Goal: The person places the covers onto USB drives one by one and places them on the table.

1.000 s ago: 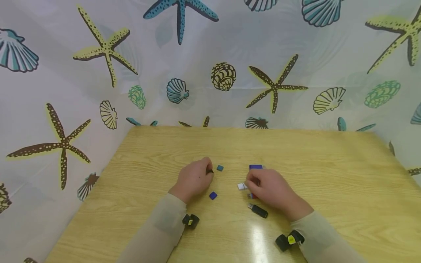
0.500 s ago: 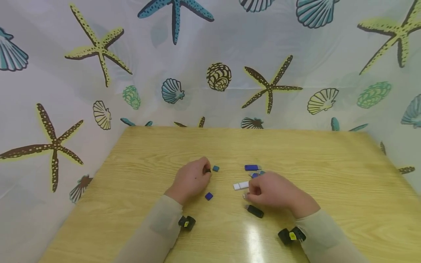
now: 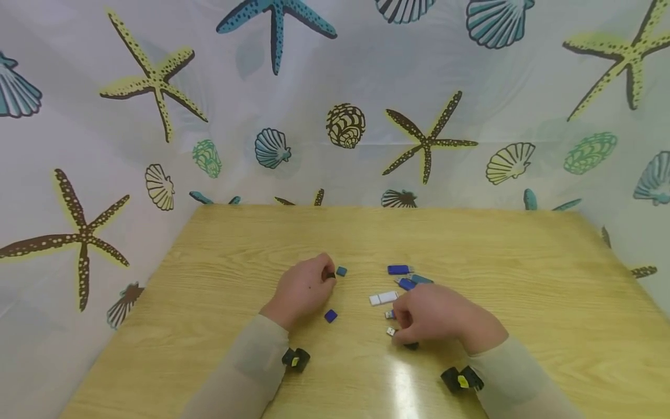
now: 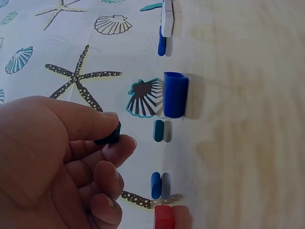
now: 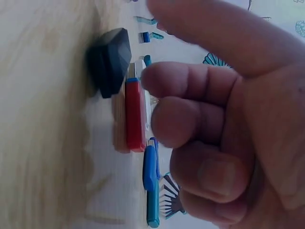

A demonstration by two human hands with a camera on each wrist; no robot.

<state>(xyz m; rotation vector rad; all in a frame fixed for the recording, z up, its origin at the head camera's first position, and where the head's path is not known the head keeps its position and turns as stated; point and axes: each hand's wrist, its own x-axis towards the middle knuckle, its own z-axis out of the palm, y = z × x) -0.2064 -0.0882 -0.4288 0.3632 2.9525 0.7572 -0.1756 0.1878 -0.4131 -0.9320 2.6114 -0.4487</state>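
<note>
My left hand (image 3: 302, 288) pinches a small black cap (image 4: 110, 136) between thumb and index finger, above the table. Near it lie a teal cap (image 3: 341, 271) and a dark blue cap (image 3: 330, 316). Another blue cap (image 4: 156, 185) and a red cap (image 4: 164, 217) show in the left wrist view. My right hand (image 3: 434, 314) hovers over a black USB stick (image 3: 412, 345), thumb and loosely bent fingers apart from it. Beside those fingers lies a red USB stick (image 5: 135, 114), mostly hidden by the hand in the head view.
A white USB stick (image 3: 384, 298), two blue ones, one at the back (image 3: 399, 270), and a teal USB stick (image 3: 420, 279) lie beyond the right hand. The wooden table (image 3: 235, 233) meets a curtain (image 3: 309, 75) printed with shells and starfish.
My right hand has shifted from the red USB stick toward the front, over the black one, uncovering the blue and teal sticks. The left hand has stayed nearly still with its black cap.
</note>
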